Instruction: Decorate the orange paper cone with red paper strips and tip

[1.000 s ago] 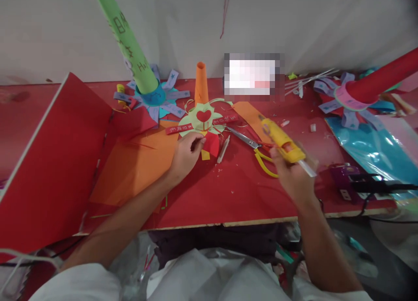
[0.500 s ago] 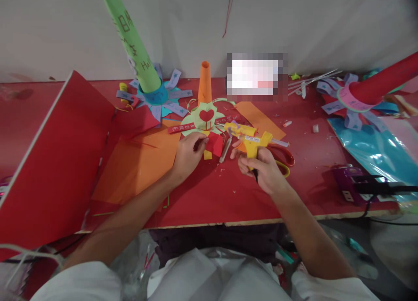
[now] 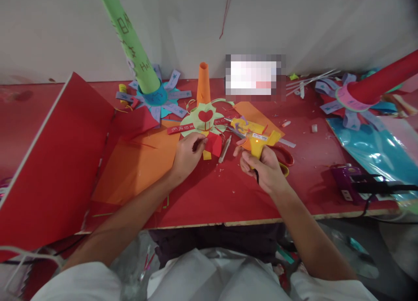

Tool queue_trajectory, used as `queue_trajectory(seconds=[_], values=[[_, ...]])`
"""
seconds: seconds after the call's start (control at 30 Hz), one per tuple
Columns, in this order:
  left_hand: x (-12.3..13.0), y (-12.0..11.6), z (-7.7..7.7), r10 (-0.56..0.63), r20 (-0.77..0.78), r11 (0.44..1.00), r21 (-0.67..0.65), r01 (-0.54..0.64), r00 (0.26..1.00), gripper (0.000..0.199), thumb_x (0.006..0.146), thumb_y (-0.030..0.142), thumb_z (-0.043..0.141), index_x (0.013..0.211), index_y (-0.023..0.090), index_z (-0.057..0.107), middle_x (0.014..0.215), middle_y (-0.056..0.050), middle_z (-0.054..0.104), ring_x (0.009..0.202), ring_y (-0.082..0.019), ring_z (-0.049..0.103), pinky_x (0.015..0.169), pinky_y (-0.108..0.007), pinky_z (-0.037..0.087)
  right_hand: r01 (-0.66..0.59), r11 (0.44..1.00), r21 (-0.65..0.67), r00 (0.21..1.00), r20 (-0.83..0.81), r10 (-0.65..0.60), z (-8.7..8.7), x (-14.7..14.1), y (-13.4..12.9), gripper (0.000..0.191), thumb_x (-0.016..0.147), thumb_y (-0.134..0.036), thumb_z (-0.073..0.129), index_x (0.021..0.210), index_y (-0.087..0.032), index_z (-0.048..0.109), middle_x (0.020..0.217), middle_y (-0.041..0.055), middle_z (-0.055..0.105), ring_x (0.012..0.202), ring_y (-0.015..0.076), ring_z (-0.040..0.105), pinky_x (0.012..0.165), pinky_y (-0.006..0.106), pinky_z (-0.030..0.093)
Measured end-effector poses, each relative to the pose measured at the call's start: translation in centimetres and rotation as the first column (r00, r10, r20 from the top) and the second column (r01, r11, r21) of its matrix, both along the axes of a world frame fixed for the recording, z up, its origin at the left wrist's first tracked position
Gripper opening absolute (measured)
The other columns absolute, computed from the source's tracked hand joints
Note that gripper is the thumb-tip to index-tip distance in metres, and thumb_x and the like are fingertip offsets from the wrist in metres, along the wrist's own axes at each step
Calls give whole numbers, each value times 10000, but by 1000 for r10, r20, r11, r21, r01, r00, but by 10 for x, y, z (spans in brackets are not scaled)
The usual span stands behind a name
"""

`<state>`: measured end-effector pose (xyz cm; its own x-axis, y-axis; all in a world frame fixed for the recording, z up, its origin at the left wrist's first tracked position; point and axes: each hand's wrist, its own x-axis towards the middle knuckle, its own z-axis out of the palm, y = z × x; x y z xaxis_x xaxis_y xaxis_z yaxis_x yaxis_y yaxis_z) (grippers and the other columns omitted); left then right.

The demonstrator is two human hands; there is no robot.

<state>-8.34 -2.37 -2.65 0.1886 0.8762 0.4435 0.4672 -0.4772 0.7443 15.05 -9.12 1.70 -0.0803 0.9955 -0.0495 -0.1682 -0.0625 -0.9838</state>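
Observation:
My right hand (image 3: 263, 168) is wrapped round the handle of a yellow glue gun (image 3: 256, 137), whose nozzle points left toward a pale green paper flower (image 3: 205, 117) with a red heart. A small light glows on the gun. Beside the flower, my left hand (image 3: 189, 153) pinches the edge of a small red paper piece (image 3: 214, 144). A yellow paper tab (image 3: 207, 155) shows below that piece. An orange paper cone (image 3: 203, 83) stands behind the flower, and red strips with writing stick out at its sides.
Red-and-yellow scissors (image 3: 284, 155) lie beyond my right hand. A green paper tube (image 3: 132, 44) stands back left, a red tube (image 3: 385, 81) leans at right. A red board (image 3: 55, 161) rises at left. A purple device (image 3: 348, 183) with black cables sits near the front right edge.
The glue gun in my right hand has moved slightly right, away from the flower, and tilted, and its light now shows. My left hand stays at the red paper.

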Motion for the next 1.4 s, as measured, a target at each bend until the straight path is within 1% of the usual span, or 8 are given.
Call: queue_trajectory(seconds=[0.13, 0.27, 0.37, 0.47, 0.73, 0.97, 1.27, 1.4], values=[[0, -1, 0, 4, 1, 1000, -8, -4, 1000, 159, 1023, 259, 614, 890, 201, 677, 807, -12, 681, 716, -140, 593, 684, -262, 469, 31, 995, 94, 977, 205, -50, -4, 1, -4, 345, 986, -569, 697, 1083, -237, 694, 799, -5, 651, 503, 103, 430, 459, 270, 362], [1, -1, -1, 3, 9, 1000, -7, -3, 1000, 153, 1018, 254, 620, 890, 196, 682, 804, -10, 677, 706, -132, 588, 663, -251, 457, -9, 953, 303, 797, 578, -176, -9, -3, -7, 334, 1008, -553, 645, 1006, -232, 737, 886, 59, 759, 716, 216, 679, 666, 355, 545], [1, -1, -2, 4, 30, 1000, -6, -3, 1000, 149, 1010, 257, 622, 892, 193, 686, 786, -8, 669, 681, -127, 571, 633, -244, 445, -38, 905, 424, 668, 684, -293, -14, -8, -6, 363, 1040, -540, 592, 924, -219, 715, 890, 94, 768, 800, 267, 731, 726, 382, 563], [1, -1, -2, 13, 33, 1000, -15, -12, 999, 134, 994, 248, 623, 889, 196, 686, 785, -10, 672, 680, -133, 575, 635, -249, 454, -43, 891, 452, 610, 718, -335, -17, -10, -5, 362, 1062, -543, 567, 937, -225, 685, 874, 88, 752, 755, 253, 715, 688, 362, 542], [2, -2, 0, 9, 26, 1000, -19, -8, 1000, 142, 994, 242, 618, 871, 202, 676, 776, -9, 661, 674, -137, 568, 638, -257, 453, -49, 892, 449, 597, 729, -334, -19, -11, -5, 424, 1068, -601, 537, 864, -246, 648, 766, 59, 705, 698, 241, 690, 661, 352, 527], [2, -2, -1, -5, 33, 1000, -10, 6, 999, 126, 995, 221, 622, 881, 202, 671, 778, -1, 656, 670, -126, 560, 633, -243, 437, -54, 886, 461, 591, 730, -344, -18, -12, -3, 445, 1069, -605, 528, 843, -241, 648, 765, 63, 708, 685, 236, 683, 659, 352, 524], [1, -2, 0, -2, 8, 1000, -13, 2, 1000, 209, 1045, 311, 607, 877, 203, 667, 772, -6, 649, 667, -129, 553, 636, -253, 439, -66, 896, 439, 569, 755, -328, -23, -10, -5, 413, 1074, -582, 545, 911, -226, 674, 799, 78, 732, 714, 251, 696, 664, 364, 519], [1, -2, 1, -12, 9, 1000, -11, 12, 1000, 183, 1032, 280, 617, 873, 204, 665, 761, 2, 638, 659, -127, 547, 629, -250, 436, -61, 895, 441, 570, 752, -332, -25, -10, -4, 409, 1071, -590, 549, 916, -232, 671, 780, 70, 724, 712, 250, 700, 657, 355, 518]])
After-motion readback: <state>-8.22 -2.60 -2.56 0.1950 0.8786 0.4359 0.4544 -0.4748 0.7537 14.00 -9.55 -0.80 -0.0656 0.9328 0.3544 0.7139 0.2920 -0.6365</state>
